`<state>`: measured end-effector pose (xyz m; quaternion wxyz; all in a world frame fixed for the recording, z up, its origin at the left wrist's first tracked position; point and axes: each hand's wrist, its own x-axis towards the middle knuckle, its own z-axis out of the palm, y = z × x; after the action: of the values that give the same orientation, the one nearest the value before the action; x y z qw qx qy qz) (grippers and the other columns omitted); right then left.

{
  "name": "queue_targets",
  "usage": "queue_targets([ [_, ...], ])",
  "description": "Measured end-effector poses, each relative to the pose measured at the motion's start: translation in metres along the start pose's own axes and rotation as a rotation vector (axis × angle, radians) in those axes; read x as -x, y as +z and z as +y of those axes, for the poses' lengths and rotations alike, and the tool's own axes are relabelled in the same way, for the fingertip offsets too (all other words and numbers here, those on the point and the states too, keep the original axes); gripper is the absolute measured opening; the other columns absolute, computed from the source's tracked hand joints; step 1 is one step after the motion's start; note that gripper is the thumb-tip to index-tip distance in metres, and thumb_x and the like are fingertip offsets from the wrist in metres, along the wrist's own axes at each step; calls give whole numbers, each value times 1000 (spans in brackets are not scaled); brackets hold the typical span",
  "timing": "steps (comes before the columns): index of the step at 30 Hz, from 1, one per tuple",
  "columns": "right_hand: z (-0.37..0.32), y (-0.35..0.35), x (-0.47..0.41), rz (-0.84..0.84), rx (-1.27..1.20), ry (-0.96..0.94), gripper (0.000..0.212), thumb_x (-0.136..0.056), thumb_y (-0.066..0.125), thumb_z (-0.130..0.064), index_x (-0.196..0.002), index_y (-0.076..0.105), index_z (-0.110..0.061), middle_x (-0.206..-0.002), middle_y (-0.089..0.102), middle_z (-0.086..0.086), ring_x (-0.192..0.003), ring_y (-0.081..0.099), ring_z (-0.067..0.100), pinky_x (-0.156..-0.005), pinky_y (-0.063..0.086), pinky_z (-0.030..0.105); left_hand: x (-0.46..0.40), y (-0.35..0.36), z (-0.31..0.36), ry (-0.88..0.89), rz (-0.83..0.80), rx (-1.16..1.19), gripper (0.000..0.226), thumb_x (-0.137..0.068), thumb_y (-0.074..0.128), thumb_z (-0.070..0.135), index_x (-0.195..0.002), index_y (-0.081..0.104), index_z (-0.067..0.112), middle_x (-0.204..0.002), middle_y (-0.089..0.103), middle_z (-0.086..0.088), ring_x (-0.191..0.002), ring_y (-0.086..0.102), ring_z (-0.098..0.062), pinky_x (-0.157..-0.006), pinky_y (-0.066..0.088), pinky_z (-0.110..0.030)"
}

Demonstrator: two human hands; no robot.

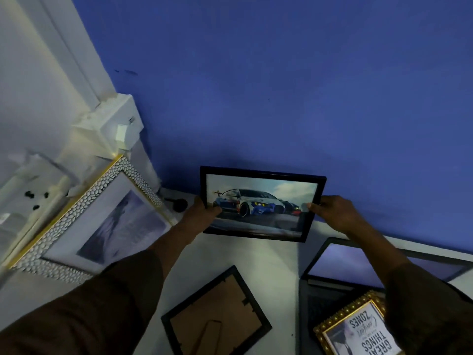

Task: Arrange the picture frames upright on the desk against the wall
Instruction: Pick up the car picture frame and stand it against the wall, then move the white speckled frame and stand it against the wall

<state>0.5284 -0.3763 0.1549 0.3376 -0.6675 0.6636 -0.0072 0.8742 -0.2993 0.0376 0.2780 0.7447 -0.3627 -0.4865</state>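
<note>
A black frame with a race-car picture (263,190) is held upright near the blue wall (281,85), picture facing me. My left hand (202,212) grips its left edge and my right hand (332,213) grips its right edge. A large white pebbled frame with gold trim (84,226) leans at the left. On the white desk (271,254) a black frame (217,316) lies face down with its brown backing up. A gold beaded frame with text (358,329) lies flat at the lower right. A black frame with a reflective pane (358,262) lies flat under my right arm.
A white wall socket box (115,124) sits in the corner at the left, above the pebbled frame. A small dark object (179,204) lies on the desk by the wall, next to my left hand. A dark mat (320,306) lies under the right-hand frames.
</note>
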Motion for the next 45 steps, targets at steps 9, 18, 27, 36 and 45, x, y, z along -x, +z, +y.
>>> queue_targets([
  [9, 11, 14, -38, 1, -119, 130, 73, -86, 72, -50, -143, 45, -14, -141, 60, 11, -126, 57, 32, -90, 45, 34, -23, 13, 24, 16, -92, 23, 79, -86, 70, 44, -153, 32, 25, -148, 51, -1, -133, 50, -25, -114, 41, -44],
  [18, 16, 19, -59, -30, -241, 200, 83, -81, 78, -50, -147, 40, -18, -142, 59, 11, -126, 58, 34, -100, 46, 39, -56, 22, 35, -22, -81, -8, 77, -90, 70, 40, -152, 31, 19, -146, 51, -6, -130, 51, -28, -100, 44, -36],
  [27, 20, 25, -54, 77, -199, 245, 78, -88, 69, -51, -148, 40, -9, -137, 60, 19, -123, 58, 37, -87, 42, 33, -56, 31, 33, -38, -29, 191, 84, -90, 73, 29, -156, 22, 17, -151, 46, -8, -134, 48, -28, -106, 43, -38],
  [36, 12, 34, -6, 193, 0, 54, 84, -91, 63, -54, -154, 27, -10, -137, 61, 22, -120, 61, 41, -93, 52, 44, 5, 43, -2, -156, 30, 289, 100, -91, 69, 45, -162, 2, 23, -169, 13, -7, -151, 26, -28, -117, 28, -41],
  [45, 8, 77, 39, 127, 88, -268, 87, -91, 61, -53, -158, 25, -12, -151, 47, 20, -133, 50, 39, -107, 46, 45, 93, 48, -31, -133, 187, 362, 91, -92, 69, 41, -161, 13, 20, -166, 23, -5, -148, 31, -23, -117, 28, -38],
])
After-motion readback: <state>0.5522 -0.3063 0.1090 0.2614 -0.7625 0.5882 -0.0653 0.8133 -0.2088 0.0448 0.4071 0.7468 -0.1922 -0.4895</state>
